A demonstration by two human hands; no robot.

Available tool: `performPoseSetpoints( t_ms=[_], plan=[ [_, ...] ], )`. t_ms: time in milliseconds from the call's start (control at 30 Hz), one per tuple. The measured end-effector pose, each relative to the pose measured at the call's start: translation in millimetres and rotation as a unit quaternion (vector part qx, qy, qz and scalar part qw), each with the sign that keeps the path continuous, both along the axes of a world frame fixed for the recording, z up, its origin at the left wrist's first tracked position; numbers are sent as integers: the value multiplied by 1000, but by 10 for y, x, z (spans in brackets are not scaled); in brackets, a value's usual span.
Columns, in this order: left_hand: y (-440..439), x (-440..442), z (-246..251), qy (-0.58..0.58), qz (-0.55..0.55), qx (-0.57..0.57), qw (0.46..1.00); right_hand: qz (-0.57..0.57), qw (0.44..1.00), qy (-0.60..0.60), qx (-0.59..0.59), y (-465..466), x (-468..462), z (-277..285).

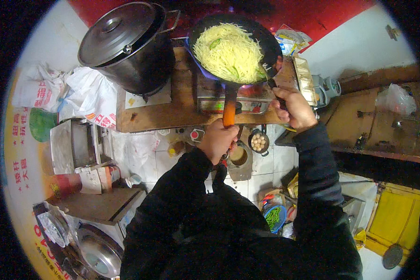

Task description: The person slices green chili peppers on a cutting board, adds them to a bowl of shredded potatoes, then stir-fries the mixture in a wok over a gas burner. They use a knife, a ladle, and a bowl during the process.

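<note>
My left hand grips the orange-brown handle of a black wok. The wok sits on a lit gas stove, with bluish flame along its left side. A heap of pale shredded vegetable, likely potato, fills much of the wok, and a few green pepper pieces show in it. In my right hand is the dark handle of a spatula or ladle. Its metal end reaches into the right side of the heap, where the shreds hide the tip.
A big lidded black pot stands left of the stove on the wooden table. A sectioned seasoning box lies at the right. On the tiled floor are a small pan of round, egg-like things and a blue basin of green beans.
</note>
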State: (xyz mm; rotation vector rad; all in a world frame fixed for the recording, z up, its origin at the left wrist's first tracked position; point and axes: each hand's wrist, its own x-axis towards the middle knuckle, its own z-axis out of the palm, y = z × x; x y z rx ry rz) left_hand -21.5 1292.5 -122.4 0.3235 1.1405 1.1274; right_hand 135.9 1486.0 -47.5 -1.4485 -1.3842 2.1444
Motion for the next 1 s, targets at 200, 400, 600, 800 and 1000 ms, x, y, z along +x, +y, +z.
performPoseSetpoints(
  t_ms=[200,400,600,800,1000],
  plan=[
    [4,13,6,-31,34,-6,999,-33,999,21,-19,-96,82,532],
    [9,-1,47,-13,18,7,1000,52,987,-52,145,-209,7,869],
    [-4,-21,72,-8,0,-2,1000,211,825,-188,489,-365,12,981],
    [-6,12,34,-26,33,13,999,255,727,-311,557,-842,255,1187],
    [-12,-3,24,-31,9,-8,999,309,626,-426,575,-715,191,603]
  ],
)
